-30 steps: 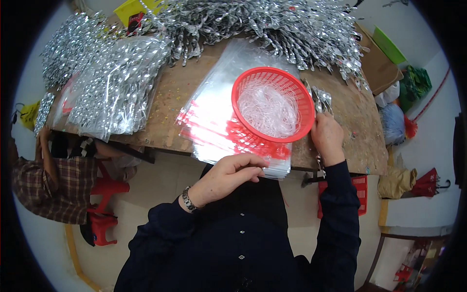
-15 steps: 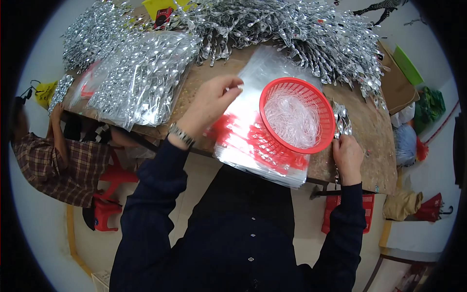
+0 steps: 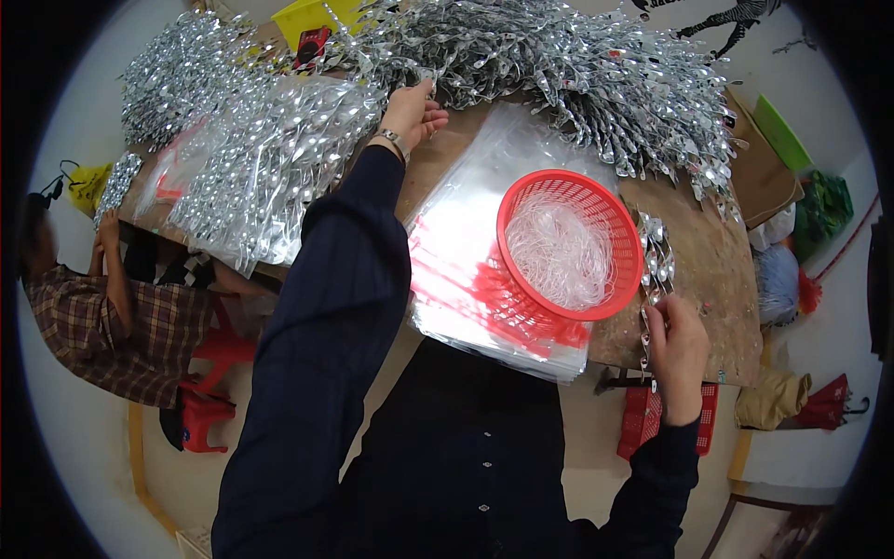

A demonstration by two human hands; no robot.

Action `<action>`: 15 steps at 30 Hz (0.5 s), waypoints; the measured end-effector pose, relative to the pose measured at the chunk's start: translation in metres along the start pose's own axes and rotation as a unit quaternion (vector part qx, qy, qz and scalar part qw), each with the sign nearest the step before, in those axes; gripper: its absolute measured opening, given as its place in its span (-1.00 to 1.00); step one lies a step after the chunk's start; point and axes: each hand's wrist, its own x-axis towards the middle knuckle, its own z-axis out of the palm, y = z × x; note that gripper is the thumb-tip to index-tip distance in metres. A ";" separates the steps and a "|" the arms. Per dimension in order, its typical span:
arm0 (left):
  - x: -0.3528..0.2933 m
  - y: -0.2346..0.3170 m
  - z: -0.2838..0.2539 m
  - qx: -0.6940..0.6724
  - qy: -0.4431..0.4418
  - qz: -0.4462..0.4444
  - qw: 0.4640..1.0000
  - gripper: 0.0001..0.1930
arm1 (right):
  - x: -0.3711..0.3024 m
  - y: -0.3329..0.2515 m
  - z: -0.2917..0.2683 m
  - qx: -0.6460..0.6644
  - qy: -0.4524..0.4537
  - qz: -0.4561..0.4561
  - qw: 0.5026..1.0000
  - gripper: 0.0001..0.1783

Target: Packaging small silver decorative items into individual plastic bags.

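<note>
My left hand (image 3: 415,114) is stretched to the near edge of a heap of silver twisted foil strands (image 3: 484,51). Its thumb and forefinger pinch the end of a strand there, while the other fingers curl loosely. Off the table's right front, my right hand (image 3: 679,349) is closed on a few silver twisted strands (image 3: 656,252), which lie on the table and dangle over its edge. Between the hands, a red plastic basket (image 3: 641,265) of fine clear threads (image 3: 563,250) stands on a stack of clear plastic bags (image 3: 456,247) with red print.
Bagged silver strands (image 3: 270,168) cover the table's left side. A yellow container (image 3: 300,17) and a red device (image 3: 313,45) sit at the back. Another person in a plaid shirt (image 3: 121,326) sits at left. A red crate (image 3: 643,419) is below the table at right.
My left hand has gone from above the plastic bags away to the silver heap and pinches a strand. My right hand has shifted slightly nearer me, still gripping its strands.
</note>
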 end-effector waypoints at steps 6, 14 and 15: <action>0.027 0.002 -0.002 0.050 -0.034 0.003 0.998 -0.70 | -0.026 -0.028 -0.015 0.099 -0.027 0.013 0.995 -0.91; -0.001 -0.001 0.004 0.045 -0.007 0.053 0.998 -0.91 | -0.038 -0.047 -0.012 0.142 -0.073 -0.006 0.987 -0.92; -0.004 -0.001 0.000 0.051 -0.018 0.050 0.997 -0.90 | -0.038 -0.049 -0.010 0.137 -0.079 -0.016 0.987 -0.92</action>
